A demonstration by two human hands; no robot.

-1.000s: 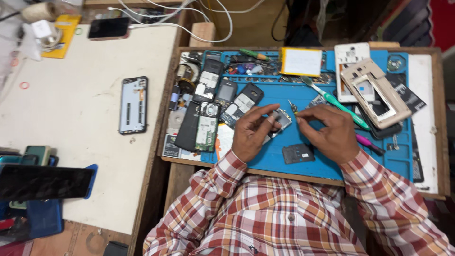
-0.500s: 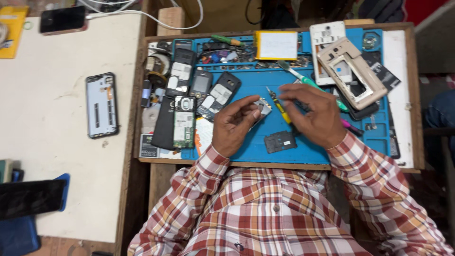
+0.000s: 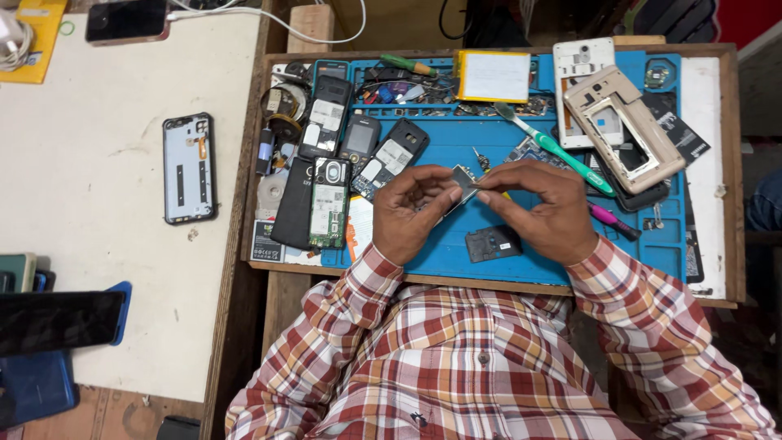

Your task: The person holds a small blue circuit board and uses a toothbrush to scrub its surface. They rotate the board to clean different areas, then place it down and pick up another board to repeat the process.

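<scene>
A small, flat, silvery metal-and-glass phone part (image 3: pixel 464 181) sits pinched between both hands above the middle of the rubbery blue repair mat (image 3: pixel 456 147), which lies in a shallow wooden tray (image 3: pixel 729 163). The left hand (image 3: pixel 411 216) curls its fingers closed on the part's left edge, thumb on top. The right hand (image 3: pixel 542 208) nips the right edge between thumb and forefinger, the other fingers loosely bent. At six o'clock from the part lies a dark, squarish plastic cover (image 3: pixel 494 243). At two o'clock rests a green-handled plastic toothbrush (image 3: pixel 558 151); further that way, a beige hollow phone frame (image 3: pixel 623 126). At nine o'clock stands a row of opened dark handsets (image 3: pixel 330 191).
</scene>
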